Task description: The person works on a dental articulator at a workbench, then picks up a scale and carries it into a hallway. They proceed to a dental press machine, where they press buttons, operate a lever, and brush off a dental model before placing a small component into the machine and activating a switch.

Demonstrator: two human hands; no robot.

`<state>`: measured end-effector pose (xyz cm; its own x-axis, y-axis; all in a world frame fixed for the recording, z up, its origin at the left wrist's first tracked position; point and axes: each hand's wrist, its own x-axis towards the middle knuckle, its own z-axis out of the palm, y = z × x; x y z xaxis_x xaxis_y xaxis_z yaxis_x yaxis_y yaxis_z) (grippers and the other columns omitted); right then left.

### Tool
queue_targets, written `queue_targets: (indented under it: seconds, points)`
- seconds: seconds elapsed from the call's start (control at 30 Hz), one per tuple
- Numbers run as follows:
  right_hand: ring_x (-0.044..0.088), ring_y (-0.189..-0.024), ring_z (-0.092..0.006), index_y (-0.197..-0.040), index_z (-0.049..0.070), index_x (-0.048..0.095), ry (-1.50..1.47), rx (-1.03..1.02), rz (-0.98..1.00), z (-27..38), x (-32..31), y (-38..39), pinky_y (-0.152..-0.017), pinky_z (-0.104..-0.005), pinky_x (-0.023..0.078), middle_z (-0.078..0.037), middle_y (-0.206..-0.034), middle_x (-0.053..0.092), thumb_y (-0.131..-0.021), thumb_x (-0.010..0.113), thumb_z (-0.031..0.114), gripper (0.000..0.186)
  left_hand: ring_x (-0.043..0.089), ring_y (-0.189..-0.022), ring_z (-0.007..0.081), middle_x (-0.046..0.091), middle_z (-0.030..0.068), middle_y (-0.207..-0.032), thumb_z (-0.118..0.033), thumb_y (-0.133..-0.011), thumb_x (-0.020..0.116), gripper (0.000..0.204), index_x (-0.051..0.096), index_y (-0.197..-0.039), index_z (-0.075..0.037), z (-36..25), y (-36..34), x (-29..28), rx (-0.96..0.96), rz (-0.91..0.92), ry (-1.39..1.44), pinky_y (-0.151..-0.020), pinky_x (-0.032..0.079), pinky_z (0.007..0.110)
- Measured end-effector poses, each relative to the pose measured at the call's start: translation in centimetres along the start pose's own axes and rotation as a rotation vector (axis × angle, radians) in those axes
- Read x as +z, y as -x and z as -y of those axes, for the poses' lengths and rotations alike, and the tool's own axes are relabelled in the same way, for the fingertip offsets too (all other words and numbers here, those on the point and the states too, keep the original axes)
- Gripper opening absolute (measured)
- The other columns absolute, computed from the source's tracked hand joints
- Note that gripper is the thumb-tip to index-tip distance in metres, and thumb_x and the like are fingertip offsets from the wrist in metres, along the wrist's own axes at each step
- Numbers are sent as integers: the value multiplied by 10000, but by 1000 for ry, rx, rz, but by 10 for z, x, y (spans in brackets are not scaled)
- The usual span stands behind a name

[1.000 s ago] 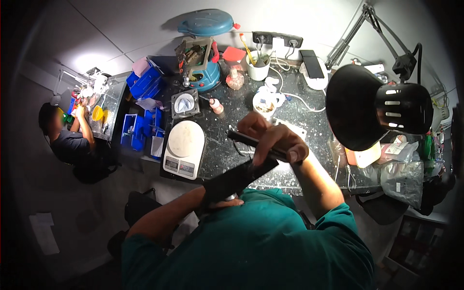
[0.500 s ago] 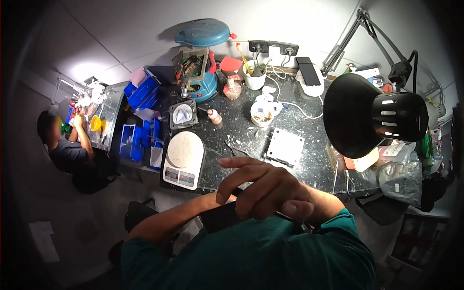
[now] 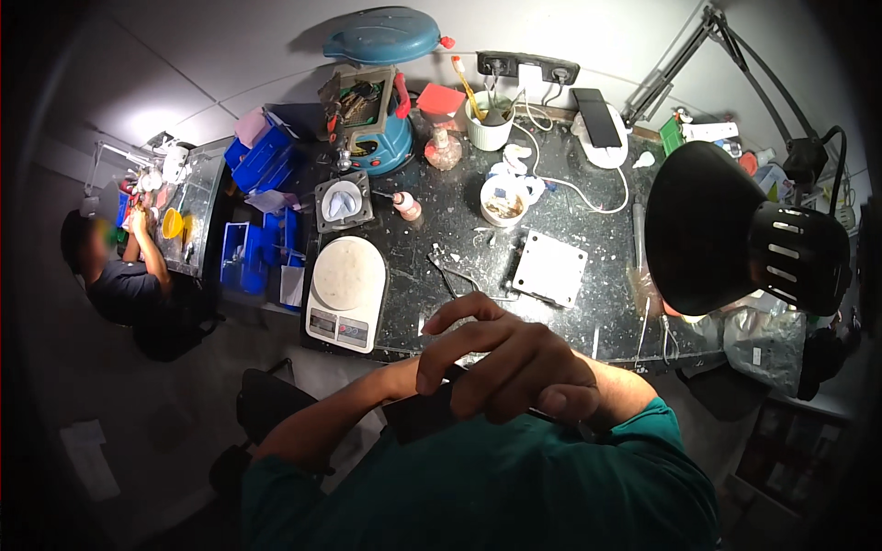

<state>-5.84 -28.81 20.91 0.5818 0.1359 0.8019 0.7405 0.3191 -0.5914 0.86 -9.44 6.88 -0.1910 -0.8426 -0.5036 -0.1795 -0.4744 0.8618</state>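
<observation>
My right hand (image 3: 510,367) is raised close in front of my chest, its fingers bent over the upper edge of a flat black rectangular object (image 3: 421,419). The index finger curves away from the others, and the thumb lies at the lower right. What kind of object it is does not show. My left forearm (image 3: 335,413) reaches in toward the same object, but the left hand is hidden behind it and the right hand. Beyond them on the black worktable (image 3: 404,275) lie a white square plate (image 3: 550,268) with corner holes and a white kitchen scale (image 3: 346,292).
A black lamp (image 3: 726,230) overhangs the table's right side. Along the back stand a blue machine (image 3: 381,142), a cup of tools (image 3: 490,124) and a phone (image 3: 597,118). Blue bins (image 3: 244,257) are at left, near another person (image 3: 119,275) at a bench. A chair (image 3: 266,404) stands lower left.
The view has shifted a little, so the table things sit slightly higher and the lamp farther right. My right index finger is more bent; the hand stays at the black object.
</observation>
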Motion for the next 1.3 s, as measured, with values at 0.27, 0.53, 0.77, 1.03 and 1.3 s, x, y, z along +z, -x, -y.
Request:
queue_targets:
  seconds: [0.27,0.53,0.77,1.03,1.3]
  points:
    - [622,-1045,-436,-630,38,538,-40,-53,-24,-16,-10,0,-953,-529,373,-148,-790,617,-920,339,270,422,556,-1118,209,561,116,-1226,-346,-964,669,585,452,-1424,-59,1,-8,-9,-6,5,26,-971,455,352]
    - [671,-934,-402,-571,54,514,5,32,-94,-12,-15,4,-947,-544,386,-136,-732,660,-956,284,333,528,540,-1181,227,552,131,-1271,-357,-970,657,580,455,-1424,-57,3,-10,-13,-28,16,55,-1013,444,363]
    - [672,-931,-400,-576,64,526,-1,22,-91,-6,-16,8,-932,-533,384,-130,-746,667,-971,283,339,539,526,-1237,241,544,145,-1310,-366,-976,647,577,457,-1424,-55,0,-12,-11,-35,15,62,-1050,434,373]
    - [585,-1129,-438,-577,62,540,-129,172,-109,-13,-25,25,-978,-479,356,-133,-824,659,-968,318,396,559,509,-1300,259,535,161,-1356,-377,-983,634,575,460,-1424,-53,3,6,5,-72,44,200,-1092,423,383]
    - [554,-1127,-470,-552,58,536,-259,192,-96,-24,-17,23,-1030,-507,384,-164,-796,659,-944,340,380,544,651,-1070,146,691,79,-1135,-265,-961,641,367,630,-1267,-63,-14,21,18,94,-207,37,-932,488,312]
